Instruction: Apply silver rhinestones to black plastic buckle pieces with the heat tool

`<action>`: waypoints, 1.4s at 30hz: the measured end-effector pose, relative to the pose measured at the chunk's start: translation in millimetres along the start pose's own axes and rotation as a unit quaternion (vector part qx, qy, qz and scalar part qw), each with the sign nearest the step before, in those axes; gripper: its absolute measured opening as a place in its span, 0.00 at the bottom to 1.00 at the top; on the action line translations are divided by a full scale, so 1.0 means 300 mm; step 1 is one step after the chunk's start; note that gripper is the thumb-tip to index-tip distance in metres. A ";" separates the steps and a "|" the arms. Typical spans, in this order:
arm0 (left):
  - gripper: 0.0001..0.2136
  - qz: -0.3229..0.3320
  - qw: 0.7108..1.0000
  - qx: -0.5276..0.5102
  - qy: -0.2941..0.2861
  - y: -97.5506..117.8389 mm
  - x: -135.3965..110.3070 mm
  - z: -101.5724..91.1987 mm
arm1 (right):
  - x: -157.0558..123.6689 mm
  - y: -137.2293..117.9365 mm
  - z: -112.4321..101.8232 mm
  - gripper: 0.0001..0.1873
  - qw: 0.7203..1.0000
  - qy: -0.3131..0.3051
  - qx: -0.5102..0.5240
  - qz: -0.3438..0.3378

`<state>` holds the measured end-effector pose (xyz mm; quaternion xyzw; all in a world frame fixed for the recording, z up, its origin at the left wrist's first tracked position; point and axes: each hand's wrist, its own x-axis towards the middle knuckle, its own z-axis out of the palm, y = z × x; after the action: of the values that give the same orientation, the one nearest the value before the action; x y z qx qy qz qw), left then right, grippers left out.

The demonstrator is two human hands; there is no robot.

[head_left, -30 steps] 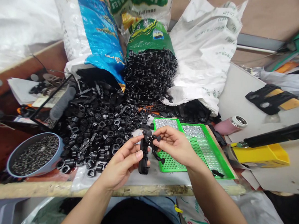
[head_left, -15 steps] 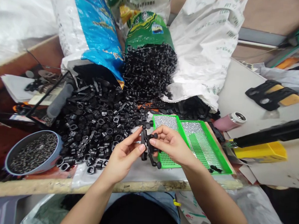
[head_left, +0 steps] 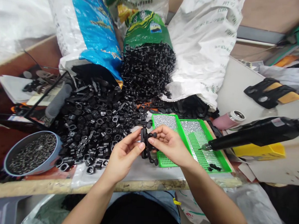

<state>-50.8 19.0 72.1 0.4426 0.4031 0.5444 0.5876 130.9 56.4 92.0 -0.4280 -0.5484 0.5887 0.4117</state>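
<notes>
Both my hands hold a black moulded plastic piece with a branching runner and round knobs, above the left end of a green perforated tray. My left hand grips its lower body, and my right hand pinches the knobbed branches between fingers and thumb. My fingers hide part of the piece. Silvery granules and a few small black bits lie in the tray. A black-bodied heated tool reaches in from the right, its metal tip over the tray and apart from my hands.
A large heap of black plastic parts spills from blue, green and white sacks. A blue-grey bowl holds small dark pieces. A pink flask and yellow scoop stand right. The wooden table edge runs before me.
The black tool has moved left, its tip now over the green tray. My hands have drawn closer and turned the black piece, with its long bar no longer showing below my left hand.
</notes>
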 end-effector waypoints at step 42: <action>0.15 -0.025 0.991 0.109 0.077 -0.032 0.075 0.000 | 0.443 0.033 -0.601 0.11 0.852 0.251 -0.452 0.083</action>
<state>-46.2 41.3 63.1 0.4505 0.5149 0.5151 0.5164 263.8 235.5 69.4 -0.7439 -0.5947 0.1800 0.2459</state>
